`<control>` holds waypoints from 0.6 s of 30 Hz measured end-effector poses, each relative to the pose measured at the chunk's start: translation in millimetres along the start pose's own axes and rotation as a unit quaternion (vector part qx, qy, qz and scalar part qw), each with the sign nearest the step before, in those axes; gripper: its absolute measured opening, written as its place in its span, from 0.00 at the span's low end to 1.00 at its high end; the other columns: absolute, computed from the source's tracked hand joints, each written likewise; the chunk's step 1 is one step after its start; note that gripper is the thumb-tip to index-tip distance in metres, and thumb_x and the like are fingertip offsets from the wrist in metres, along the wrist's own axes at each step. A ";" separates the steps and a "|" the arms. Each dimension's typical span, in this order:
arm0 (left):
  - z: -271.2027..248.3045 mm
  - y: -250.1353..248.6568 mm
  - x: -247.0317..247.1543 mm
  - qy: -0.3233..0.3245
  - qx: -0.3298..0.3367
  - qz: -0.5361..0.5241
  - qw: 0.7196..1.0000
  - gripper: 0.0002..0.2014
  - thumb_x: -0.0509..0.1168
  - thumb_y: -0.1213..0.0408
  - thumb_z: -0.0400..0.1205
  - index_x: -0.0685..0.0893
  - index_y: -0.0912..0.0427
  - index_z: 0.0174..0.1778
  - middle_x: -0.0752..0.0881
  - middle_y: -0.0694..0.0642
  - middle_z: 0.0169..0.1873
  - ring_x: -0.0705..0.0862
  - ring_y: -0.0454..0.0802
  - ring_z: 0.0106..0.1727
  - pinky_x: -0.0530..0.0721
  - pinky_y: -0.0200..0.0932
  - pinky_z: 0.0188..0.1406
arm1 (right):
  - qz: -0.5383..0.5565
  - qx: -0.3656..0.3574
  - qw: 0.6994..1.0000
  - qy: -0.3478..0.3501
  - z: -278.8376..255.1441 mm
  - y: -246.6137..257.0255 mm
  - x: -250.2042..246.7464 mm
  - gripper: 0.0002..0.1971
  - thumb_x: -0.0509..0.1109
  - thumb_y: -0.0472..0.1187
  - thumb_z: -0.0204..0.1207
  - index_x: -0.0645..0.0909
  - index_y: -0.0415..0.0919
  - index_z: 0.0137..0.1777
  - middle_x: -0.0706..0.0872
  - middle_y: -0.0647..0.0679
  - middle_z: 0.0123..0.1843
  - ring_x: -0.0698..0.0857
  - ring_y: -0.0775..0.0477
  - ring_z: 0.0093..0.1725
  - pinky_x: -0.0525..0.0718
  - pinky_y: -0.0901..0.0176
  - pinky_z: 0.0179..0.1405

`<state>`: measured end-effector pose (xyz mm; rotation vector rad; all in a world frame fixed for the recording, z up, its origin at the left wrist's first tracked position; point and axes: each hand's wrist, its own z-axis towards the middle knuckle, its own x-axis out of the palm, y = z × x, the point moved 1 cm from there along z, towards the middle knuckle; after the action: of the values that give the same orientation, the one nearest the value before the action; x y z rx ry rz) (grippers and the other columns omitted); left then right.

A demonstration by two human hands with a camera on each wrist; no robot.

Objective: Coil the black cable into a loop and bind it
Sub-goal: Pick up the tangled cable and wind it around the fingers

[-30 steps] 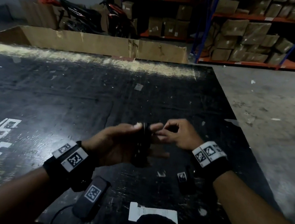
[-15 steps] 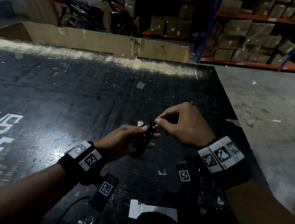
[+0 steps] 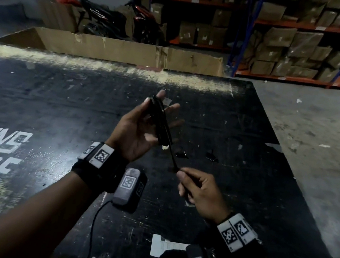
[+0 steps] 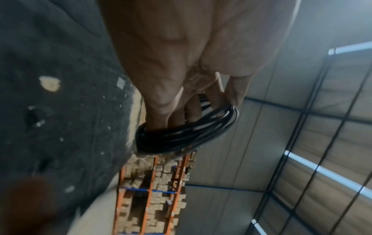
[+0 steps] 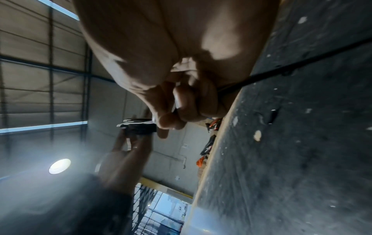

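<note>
The black cable (image 3: 159,121) is a tight coil of several turns, held above the dark table (image 3: 62,99) near the middle of the head view. My left hand (image 3: 137,129) is palm up, and the coil lies between its thumb and fingers. In the left wrist view the coil (image 4: 187,132) loops around the fingers (image 4: 159,111). A thin black strand (image 3: 173,160) runs from the coil's lower end toward me. My right hand (image 3: 197,188) pinches that strand with curled fingers. Seen from the right wrist, the strand (image 5: 281,70) passes on behind the hand, with the coil (image 5: 138,127) beyond.
Two small black scraps (image 3: 181,155) (image 3: 211,156) lie on the table right of the coil. A white paper slip (image 3: 164,248) sits at the near edge. An open cardboard box (image 3: 121,49) borders the far edge. Shelves of cartons (image 3: 290,47) stand beyond, with bare floor to the right.
My left hand lifted the coil away from me and turned palm up. My right hand drew back toward me, pulling the thin strand out straight from the coil.
</note>
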<state>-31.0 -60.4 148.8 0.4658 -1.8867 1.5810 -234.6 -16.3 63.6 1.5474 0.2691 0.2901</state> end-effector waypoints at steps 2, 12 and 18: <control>-4.2 -5.8 5.6 0.041 0.001 -0.019 0.999 0.23 0.52 0.48 0.91 0.75 0.43 0.83 0.80 0.63 0.80 0.80 0.74 0.77 0.75 0.85 0.70 | -0.015 0.045 0.999 -0.001 4.2 -17.9 -5.2 0.11 0.67 0.35 0.84 0.91 0.35 0.57 0.81 0.55 0.22 0.71 0.61 0.19 0.68 0.71 0.19; -36.6 21.9 13.5 0.212 -0.141 0.043 0.966 0.23 0.61 0.49 0.88 0.80 0.44 0.80 0.75 0.62 0.85 0.70 0.75 0.85 0.55 0.85 0.82 | -0.169 -0.027 0.984 -0.043 58.7 -3.0 -49.7 0.11 0.70 0.36 0.83 0.87 0.39 0.38 0.87 0.45 0.34 0.81 0.57 0.30 0.78 0.65 0.32; -40.5 53.1 -0.5 0.118 -0.194 0.188 0.956 0.27 0.65 0.51 0.85 0.80 0.54 0.80 0.83 0.59 0.78 0.83 0.67 0.77 0.72 0.74 0.78 | -0.287 -0.065 0.956 -0.003 74.5 63.4 -52.7 0.11 0.80 0.45 0.74 0.91 0.40 0.35 0.91 0.47 0.31 0.85 0.60 0.29 0.80 0.66 0.31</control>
<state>-54.4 -9.7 112.2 -0.2564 -2.1077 1.3600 -258.8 -104.3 126.9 1.2749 0.6656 -0.1534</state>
